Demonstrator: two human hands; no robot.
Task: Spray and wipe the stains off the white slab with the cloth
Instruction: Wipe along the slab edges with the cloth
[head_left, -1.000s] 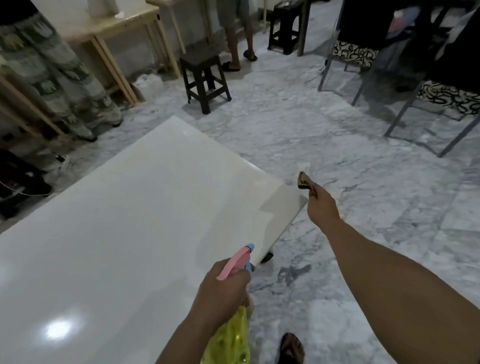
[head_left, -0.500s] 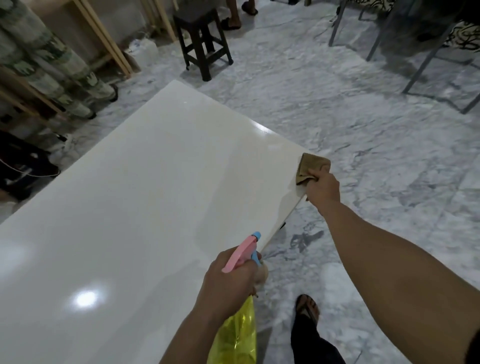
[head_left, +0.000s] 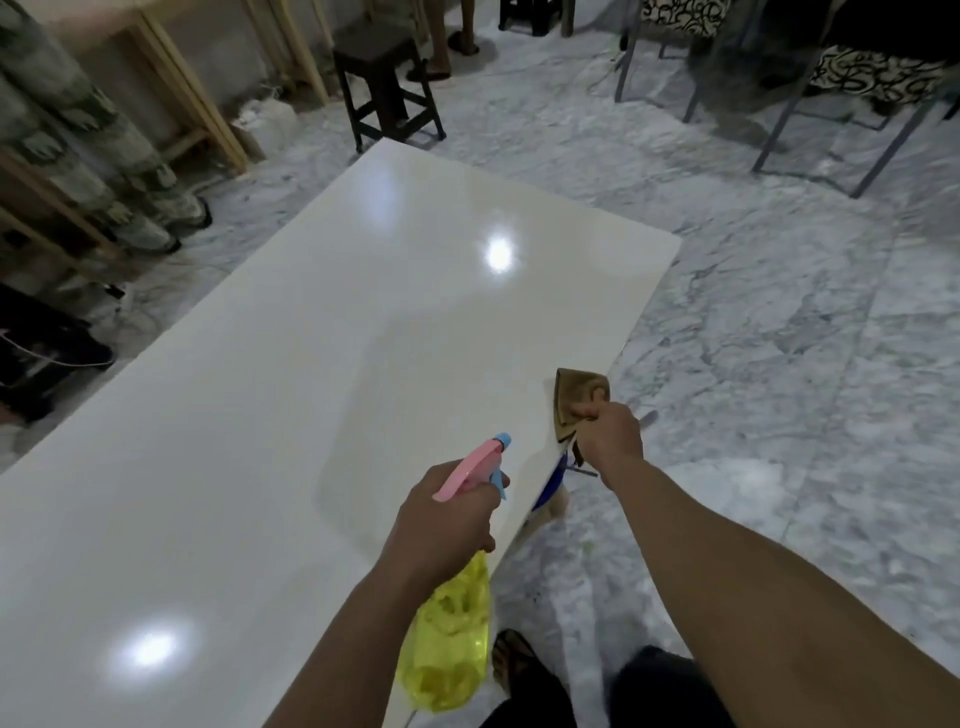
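Head view, left hand (head_left: 441, 514) gripping spray bottle (head_left: 451, 644), right hand (head_left: 608, 434) pinching cloth (head_left: 576, 397) on white slab (head_left: 311, 364)

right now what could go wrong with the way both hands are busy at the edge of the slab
The cloth sits right at the white slab edge under the right hand, so a wipe outward could slide off it. The left hand holds the spray bottle beyond the near edge; a slip would drop it on the marble floor near the sandalled foot.

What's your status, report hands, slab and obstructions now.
Left hand grips spray bottle. Right hand holds cloth on white slab near its right edge. No stains discernible; nothing in the way.
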